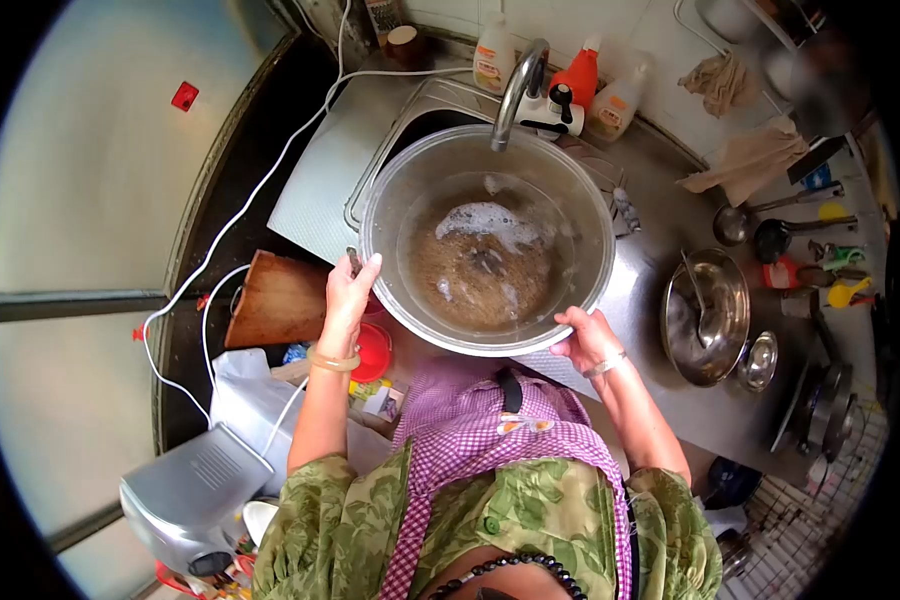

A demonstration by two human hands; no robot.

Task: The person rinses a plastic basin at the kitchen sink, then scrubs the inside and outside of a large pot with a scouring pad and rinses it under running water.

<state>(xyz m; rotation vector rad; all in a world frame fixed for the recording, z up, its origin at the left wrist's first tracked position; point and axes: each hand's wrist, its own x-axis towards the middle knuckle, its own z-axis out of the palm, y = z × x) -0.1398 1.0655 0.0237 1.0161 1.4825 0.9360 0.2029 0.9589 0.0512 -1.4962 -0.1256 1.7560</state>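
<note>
A large round metal basin [388, 190] is tilted a little over the sink [410, 125]. It holds cloudy brownish water [470, 275] with white foam on top; whether grains or sediment lie at the bottom I cannot tell. My left hand [348, 292] grips the left rim, its thumb on top of the edge. On the lower right rim my right hand [590, 342] has closed the same way. The curved faucet [515, 95] reaches over the basin's far edge, and no stream of water shows from its spout.
Spray and soap bottles [577, 72] stand behind the faucet. To the right are a steel bowl [705, 315] with a ladle in it and a small metal dish [758, 360]. A wooden board [275, 300] leans at the left, near a white cable [260, 185] and a red bucket [372, 352].
</note>
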